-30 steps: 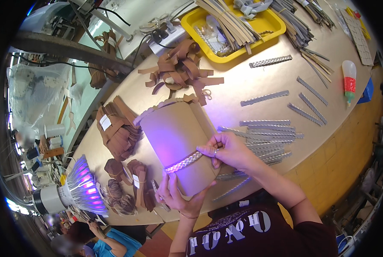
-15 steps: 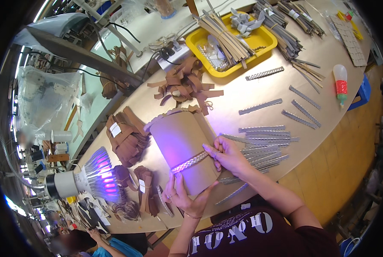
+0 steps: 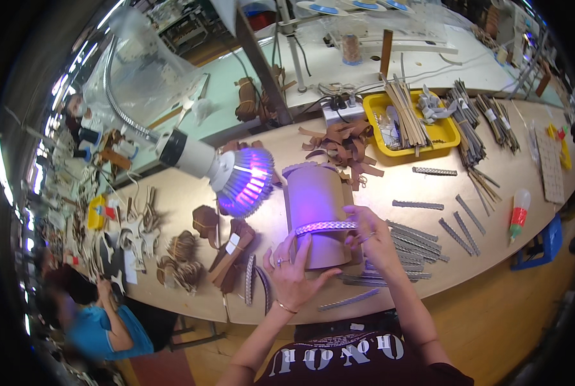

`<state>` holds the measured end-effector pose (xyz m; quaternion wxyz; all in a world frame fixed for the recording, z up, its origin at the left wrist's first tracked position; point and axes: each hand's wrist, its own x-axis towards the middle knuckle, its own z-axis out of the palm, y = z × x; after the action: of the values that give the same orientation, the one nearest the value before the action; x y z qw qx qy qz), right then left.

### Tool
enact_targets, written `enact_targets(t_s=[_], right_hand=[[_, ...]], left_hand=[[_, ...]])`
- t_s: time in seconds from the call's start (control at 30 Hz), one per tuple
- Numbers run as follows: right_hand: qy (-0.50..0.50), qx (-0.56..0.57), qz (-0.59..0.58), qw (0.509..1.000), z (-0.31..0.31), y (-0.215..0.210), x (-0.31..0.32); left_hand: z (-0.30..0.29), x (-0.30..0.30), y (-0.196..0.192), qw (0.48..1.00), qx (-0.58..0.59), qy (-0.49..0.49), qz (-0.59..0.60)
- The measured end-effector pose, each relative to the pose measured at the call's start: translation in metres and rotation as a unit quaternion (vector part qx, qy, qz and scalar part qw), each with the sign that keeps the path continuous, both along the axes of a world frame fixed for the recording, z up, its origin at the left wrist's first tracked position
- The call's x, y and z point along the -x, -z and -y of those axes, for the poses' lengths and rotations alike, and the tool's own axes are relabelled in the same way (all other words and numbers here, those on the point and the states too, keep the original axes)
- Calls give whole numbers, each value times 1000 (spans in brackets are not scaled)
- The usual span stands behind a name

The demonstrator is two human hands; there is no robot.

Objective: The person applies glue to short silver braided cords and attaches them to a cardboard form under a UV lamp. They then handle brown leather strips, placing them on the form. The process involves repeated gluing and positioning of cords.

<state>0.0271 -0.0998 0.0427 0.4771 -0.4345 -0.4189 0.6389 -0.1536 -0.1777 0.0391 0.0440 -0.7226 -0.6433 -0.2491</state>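
A tan cardboard cylinder (image 3: pixel 317 190) with a scalloped far edge lies on the table in front of me. A silvery braided strip (image 3: pixel 326 226) runs across it. My left hand (image 3: pixel 292 278) is at its lower left, fingers spread and thumb stretched to the right, with fingertips touching the cylinder by the strip's left end. At the strip's right end, my right hand (image 3: pixel 376 239) has its fingers bent around it; the fingertips are partly blurred. A lamp (image 3: pixel 242 183) casting violet light stands close to the left of the cylinder.
Several grey braided strips (image 3: pixel 416 241) lie to the right. Brown strips (image 3: pixel 342 145) are heaped behind the cylinder, near a yellow tray (image 3: pixel 413 153). A red-banded bottle (image 3: pixel 519 214) stands at the right edge. Brown bundles (image 3: pixel 233 254) lie left; a person in blue (image 3: pixel 110 328) sits beyond.
My view has swung, so the cylinder looks more upright and the lamp nearer to it. The right hand's fingers have shifted at the strip's end; the left hand stays by the other end.
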Motion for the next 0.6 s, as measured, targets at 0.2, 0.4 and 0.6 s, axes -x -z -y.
enact_targets(t_s=[0.2, 0.4, 0.6], right_hand=[[-59, -24, 76, 995, 20, -28, 13], [-207, 28, 37, 977, 80, -32, 37], [-432, -20, 249, 866, 97, -19, 37]], left_hand=[[16, 9, -3, 963, -47, -30, 262], [62, 34, 6, 620, 68, -87, 777], [61, 77, 25, 830, 114, -130, 531]])
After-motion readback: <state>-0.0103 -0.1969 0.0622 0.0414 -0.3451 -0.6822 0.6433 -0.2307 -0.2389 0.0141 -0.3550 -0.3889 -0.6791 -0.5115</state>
